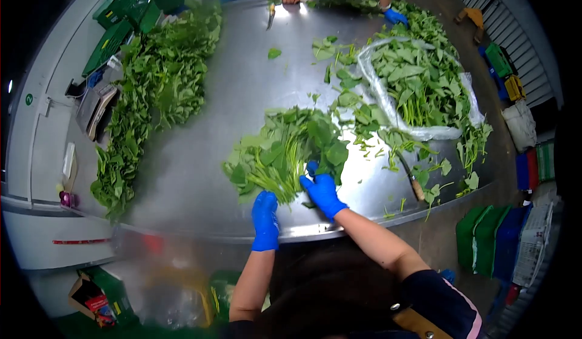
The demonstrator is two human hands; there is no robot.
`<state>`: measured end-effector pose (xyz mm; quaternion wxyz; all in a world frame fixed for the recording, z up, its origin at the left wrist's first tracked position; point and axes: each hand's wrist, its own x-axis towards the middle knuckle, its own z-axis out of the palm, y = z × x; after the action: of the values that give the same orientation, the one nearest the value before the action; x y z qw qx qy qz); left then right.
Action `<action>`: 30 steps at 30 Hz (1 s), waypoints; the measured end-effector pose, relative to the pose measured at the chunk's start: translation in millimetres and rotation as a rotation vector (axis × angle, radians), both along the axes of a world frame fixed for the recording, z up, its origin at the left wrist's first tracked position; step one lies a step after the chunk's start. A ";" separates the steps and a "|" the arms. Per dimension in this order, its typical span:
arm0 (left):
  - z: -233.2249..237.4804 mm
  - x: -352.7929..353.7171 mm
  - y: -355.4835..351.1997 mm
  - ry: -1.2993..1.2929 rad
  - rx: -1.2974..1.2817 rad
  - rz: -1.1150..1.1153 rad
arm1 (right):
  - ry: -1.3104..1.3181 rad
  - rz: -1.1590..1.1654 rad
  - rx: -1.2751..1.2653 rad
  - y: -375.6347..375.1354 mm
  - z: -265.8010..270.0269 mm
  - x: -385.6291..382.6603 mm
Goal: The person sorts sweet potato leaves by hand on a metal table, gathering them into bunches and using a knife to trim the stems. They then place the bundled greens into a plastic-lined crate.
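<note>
Flanking the leafy bunch (285, 148) near the worktop (188, 175) edge, left hand (265, 221) and right hand (325, 193) seemingly keep stems (267, 181) together; fingers bent, opening and grip unclear.

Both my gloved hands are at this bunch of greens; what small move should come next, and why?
I'd probably bring both hands inward to gather the stems: they fan out loosely, with the left hand by their ends and the right hand at the bunch's lower right.

A metal table (236, 84) (shiny) carries leafy greens (282, 151), two knives (418, 189) and clear plastic (433, 133).
</note>
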<state>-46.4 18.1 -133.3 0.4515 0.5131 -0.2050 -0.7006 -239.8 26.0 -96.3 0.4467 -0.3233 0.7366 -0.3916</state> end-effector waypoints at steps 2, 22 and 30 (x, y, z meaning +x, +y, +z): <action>-13.7 -16.5 -21.1 0.058 0.049 -0.011 | 0.180 0.010 0.042 -17.0 -6.4 2.3; 101.8 -26.9 -49.6 -0.072 -0.430 -0.014 | -0.494 0.520 -0.133 -46.7 56.4 -62.4; -27.0 26.2 -17.7 0.120 -0.035 0.123 | -0.587 0.188 0.062 -3.7 -28.9 -72.0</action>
<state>-20.2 0.3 -160.3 0.5140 0.4738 -0.1578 -0.6975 -311.9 22.2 -125.2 0.6842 -0.2494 0.5545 -0.4027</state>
